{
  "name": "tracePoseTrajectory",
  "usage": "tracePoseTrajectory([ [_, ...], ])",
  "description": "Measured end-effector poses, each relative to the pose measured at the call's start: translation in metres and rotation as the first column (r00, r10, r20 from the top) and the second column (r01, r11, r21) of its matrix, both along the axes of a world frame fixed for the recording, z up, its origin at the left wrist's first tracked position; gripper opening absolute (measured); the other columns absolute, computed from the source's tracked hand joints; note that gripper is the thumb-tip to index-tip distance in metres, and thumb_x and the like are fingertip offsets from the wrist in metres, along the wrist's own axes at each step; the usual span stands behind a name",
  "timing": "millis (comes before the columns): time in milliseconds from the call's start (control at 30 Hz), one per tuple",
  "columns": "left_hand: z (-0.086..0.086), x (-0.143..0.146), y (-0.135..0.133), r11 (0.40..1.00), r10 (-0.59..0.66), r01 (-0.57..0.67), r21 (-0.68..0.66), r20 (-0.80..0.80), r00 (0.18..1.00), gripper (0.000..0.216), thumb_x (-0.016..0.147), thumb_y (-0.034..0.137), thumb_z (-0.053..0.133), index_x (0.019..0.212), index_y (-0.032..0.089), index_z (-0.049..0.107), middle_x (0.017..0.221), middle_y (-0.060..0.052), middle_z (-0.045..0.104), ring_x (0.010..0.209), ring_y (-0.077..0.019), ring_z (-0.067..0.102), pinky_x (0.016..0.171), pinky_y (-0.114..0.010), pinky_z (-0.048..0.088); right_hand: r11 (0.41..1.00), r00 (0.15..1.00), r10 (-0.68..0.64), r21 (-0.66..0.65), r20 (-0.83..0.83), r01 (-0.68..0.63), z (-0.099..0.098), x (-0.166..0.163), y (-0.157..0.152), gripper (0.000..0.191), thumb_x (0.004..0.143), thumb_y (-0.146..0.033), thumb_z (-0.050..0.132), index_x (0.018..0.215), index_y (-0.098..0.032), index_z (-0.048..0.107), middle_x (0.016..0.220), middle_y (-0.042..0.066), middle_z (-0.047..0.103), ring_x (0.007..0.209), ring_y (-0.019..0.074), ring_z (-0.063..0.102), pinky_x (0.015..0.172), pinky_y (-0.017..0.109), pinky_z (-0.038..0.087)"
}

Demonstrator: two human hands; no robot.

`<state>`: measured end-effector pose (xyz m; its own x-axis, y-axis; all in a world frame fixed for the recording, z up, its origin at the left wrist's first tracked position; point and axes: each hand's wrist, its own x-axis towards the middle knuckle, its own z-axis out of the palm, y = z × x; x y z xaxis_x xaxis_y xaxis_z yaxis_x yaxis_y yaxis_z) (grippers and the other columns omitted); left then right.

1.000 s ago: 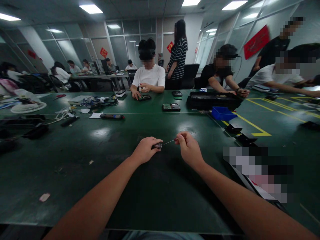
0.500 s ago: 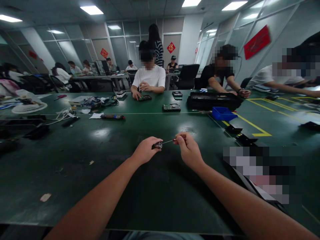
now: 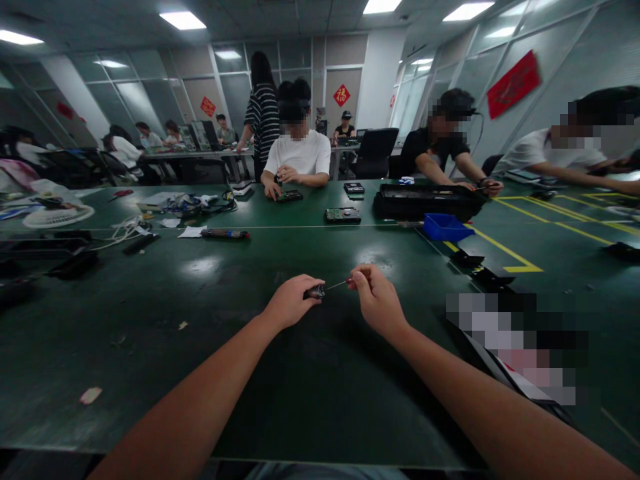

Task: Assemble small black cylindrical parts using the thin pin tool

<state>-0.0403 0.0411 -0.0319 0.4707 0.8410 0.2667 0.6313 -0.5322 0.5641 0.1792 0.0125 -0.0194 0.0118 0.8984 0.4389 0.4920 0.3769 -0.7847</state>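
My left hand (image 3: 289, 301) is closed around the dark handle of a small screwdriver (image 3: 316, 291), held just above the green table (image 3: 210, 313). Its thin metal shaft (image 3: 336, 285) points right. My right hand (image 3: 376, 298) pinches the far end of that shaft between thumb and fingertips. Both hands meet at the middle of the table, a short way in front of me.
A blue bin (image 3: 444, 227), a black tray (image 3: 425, 200) and small black parts (image 3: 483, 270) lie to the right. Circuit boards (image 3: 343, 215), a pen-like tool (image 3: 225, 233), cables and a white fan (image 3: 55, 215) sit further back. Several people work opposite.
My hands have hardly moved. A standing person in a striped shirt has walked from right to left behind the seated person opposite.
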Motion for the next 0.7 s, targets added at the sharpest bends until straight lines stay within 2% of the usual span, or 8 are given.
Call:
tracePoseTrajectory([
  [200, 0.0021, 0.0009, -0.0013, 1.000, 0.008, -0.008, -0.012, -0.002, 1.000, 0.040, 0.085, 0.014, 0.072, 0.124, 0.021, 0.069, 0.120, -0.007, 0.068, 0.109, -0.0225, 0.063, 0.100, -0.038, 0.048, 1.000, 0.998, -0.001, 0.023, -0.057, 0.002, -0.0004, 0.0003, -0.0011, 0.021, 0.100, -0.041, 0.043, 0.097, -0.024, 0.056, 0.084, 0.005, 0.071, 0.080, 0.0230, 0.070, 0.074, 0.036, 0.049],
  [333, 0.0020, 0.0020, -0.0012, 1.000, 0.010, -0.010, -0.013, -0.027, 1.000, 0.040, 0.084, 0.014, 0.072, 0.123, 0.021, 0.069, 0.119, -0.007, 0.068, 0.109, -0.0236, 0.063, 0.100, -0.039, 0.048, 0.999, 0.999, 0.044, -0.011, -0.009, -0.044, 0.0011, 0.0004, -0.0013, 0.020, 0.099, -0.040, 0.044, 0.096, -0.025, 0.056, 0.083, 0.004, 0.072, 0.079, 0.0230, 0.070, 0.074, 0.036, 0.049],
  [700, -0.0008, 0.0021, -0.0001, 0.999, 0.039, -0.039, -0.032, -0.025, 0.999, 0.040, 0.085, 0.017, 0.072, 0.124, 0.021, 0.069, 0.120, -0.007, 0.068, 0.108, -0.0238, 0.063, 0.100, -0.039, 0.048, 0.999, 0.999, -0.036, 0.016, 0.016, 0.036, 0.0011, 0.0017, 0.0002, 0.020, 0.100, -0.039, 0.043, 0.093, -0.024, 0.056, 0.079, 0.004, 0.070, 0.077, 0.0226, 0.069, 0.071, 0.035, 0.048],
])
